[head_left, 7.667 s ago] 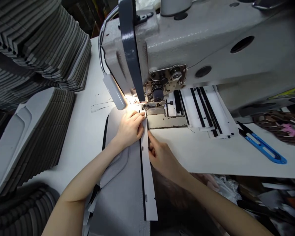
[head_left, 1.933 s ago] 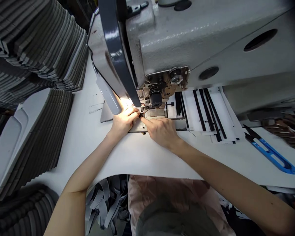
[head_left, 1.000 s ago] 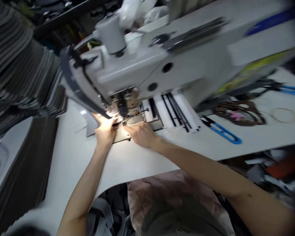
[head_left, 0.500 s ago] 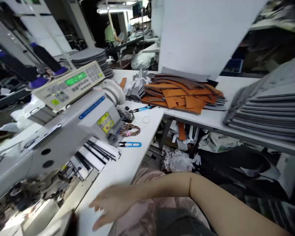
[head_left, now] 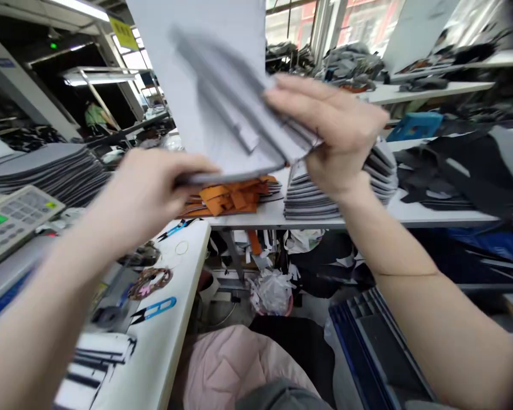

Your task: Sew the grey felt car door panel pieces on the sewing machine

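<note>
The far counter [head_left: 273, 213] runs beyond both hands, and the near counter [head_left: 182, 336] lies below and to the right of the left hand [head_left: 149, 182]. Just past the right hand [head_left: 329, 125] sits a stack of grey panels [head_left: 310, 199], apparently piled evenly to stay flat. Between the hands, raised, is the grey fabric piece [head_left: 244, 122]: the left hand is clamped on its lower edge, the right hand closed over its opposite side, thumb hidden. Gripping both sides probably keeps it spread and stops it sagging; blur hides detail. Orange pieces [head_left: 231, 196] lie beyond the left hand, in a loose heap. Below that hand rest the blue snips [head_left: 156, 308], likely left there for easy reach.

Half a second earlier, the right hand is loose and low over the near counter, the left out of view; now both are up, gripping.
</note>
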{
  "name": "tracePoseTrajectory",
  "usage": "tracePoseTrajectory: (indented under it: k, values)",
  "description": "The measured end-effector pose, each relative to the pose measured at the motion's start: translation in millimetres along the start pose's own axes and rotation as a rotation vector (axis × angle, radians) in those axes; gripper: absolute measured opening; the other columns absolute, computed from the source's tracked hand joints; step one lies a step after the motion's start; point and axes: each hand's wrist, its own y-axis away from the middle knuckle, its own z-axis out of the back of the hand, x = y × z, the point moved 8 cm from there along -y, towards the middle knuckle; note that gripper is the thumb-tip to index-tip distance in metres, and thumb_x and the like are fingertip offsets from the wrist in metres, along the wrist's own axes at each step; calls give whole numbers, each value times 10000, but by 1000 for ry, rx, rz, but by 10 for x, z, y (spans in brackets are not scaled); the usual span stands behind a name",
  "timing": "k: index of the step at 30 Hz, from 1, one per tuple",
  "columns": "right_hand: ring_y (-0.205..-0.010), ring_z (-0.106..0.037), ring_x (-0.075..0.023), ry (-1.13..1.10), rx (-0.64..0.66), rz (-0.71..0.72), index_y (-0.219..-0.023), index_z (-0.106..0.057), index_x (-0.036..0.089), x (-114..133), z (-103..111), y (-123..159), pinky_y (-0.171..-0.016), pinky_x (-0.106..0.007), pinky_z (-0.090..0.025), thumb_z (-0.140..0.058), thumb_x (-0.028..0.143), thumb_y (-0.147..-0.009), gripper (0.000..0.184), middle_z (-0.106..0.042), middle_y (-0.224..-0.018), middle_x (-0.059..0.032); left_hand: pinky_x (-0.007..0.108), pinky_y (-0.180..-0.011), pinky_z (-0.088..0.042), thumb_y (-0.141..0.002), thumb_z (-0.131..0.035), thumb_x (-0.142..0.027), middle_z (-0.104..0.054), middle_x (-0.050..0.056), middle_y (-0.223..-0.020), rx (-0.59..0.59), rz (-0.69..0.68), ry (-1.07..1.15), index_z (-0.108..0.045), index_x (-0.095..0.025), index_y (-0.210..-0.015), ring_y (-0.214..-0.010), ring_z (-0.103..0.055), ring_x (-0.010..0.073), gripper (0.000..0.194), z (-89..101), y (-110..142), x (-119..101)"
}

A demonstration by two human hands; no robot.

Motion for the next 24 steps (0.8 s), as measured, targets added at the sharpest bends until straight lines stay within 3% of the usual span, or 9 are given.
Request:
tracePoseTrajectory:
  k: [3, 5, 7, 10, 12, 14, 16, 20, 24]
  values:
    - [-1322, -552, -204, 331, 7, -175, -1299, -674, 169, -1010, 197, 175, -1025, -369, -410, -327, 215, -1038, 436, -606, -1385, -130, 415, -789, -591, -936, -420, -78, -727, 68, -834, 60, -79, -56, -725, -139, -1024, -779, -700, 208, 323, -511, -502, -205]
    - [-1283, -582, -215, 374, 136, -300, -1273, -691, 135, -1682, 210, 468, -982, -335, -423, -364, 101, -960, 454, -617, -1359, -149, 410, -817, -594, -870, -441, 1, -732, 83, -874, 181, -96, -51, -699, -143, -1005, -831, -716, 228, 325, -857, -506, -405]
    - [-1229, -623, -211, 423, 309, -454, -1230, -714, 109, -2240, 213, 817, -925, -311, -441, -383, 1, -889, 488, -668, -1275, -171, 383, -815, -597, -815, -487, 36, -733, 87, -932, 421, -88, -33, -676, -148, -993, -871, -723, 242, 318, -1170, -199, -596]
    - [-1175, -652, -278, 419, 397, -496, -1199, -738, 108, -2495, 185, 1063, -870, -391, -462, -437, 24, -892, 439, -713, -1192, -189, 332, -787, -594, -779, -496, 53, -728, 74, -964, 771, -7, 26, -660, -169, -970, -892, -724, 236, 335, -1413, 621, -711]
    - [-1269, -580, -313, 408, 372, -424, -1283, -698, 168, -2304, -22, 992, -941, -480, -425, -451, 65, -920, 451, -652, -1324, -183, 300, -825, -581, -774, -480, 53, -733, 61, -984, 882, 118, 91, -667, -198, -996, -931, -722, 218, 383, -1437, 1180, -633]
    - [-1377, -462, -321, 346, 364, -305, -1356, -644, 162, -1877, -518, 847, -1043, -527, -347, -466, 62, -913, 488, -536, -1466, -195, 284, -863, -571, -778, -469, 36, -739, 53, -1012, 920, 288, 162, -682, -229, -1048, -967, -719, 208, 435, -1409, 1688, -486]
    - [-1378, -446, -313, 164, 510, -186, -1320, -659, 57, -1281, -1357, 774, -1095, -461, -340, -522, 32, -868, 472, -545, -1440, -245, 280, -878, -571, -796, -458, 4, -745, 51, -1035, 921, 463, 230, -697, -253, -1089, -986, -717, 208, 457, -1338, 2148, -356]
    - [-1192, -602, -201, -122, 773, -41, -1207, -709, 121, -44, -3041, 751, -1024, -316, -458, -588, 134, -930, 303, -694, -1254, -135, 278, -903, -575, -888, -424, -111, -756, 44, -1050, 813, 768, 355, -730, -295, -1090, -995, -719, 209, 410, -1019, 2875, -322]
    - [-1115, -629, -208, -167, 785, -87, -1259, -617, 137, 536, -3781, 461, -965, -411, -528, -600, 300, -976, 327, -633, -1275, -108, 272, -933, -563, -966, -389, -244, -746, 43, -1124, 589, 1021, 409, -723, -323, -1148, -1050, -706, 209, 389, -468, 3478, -575]
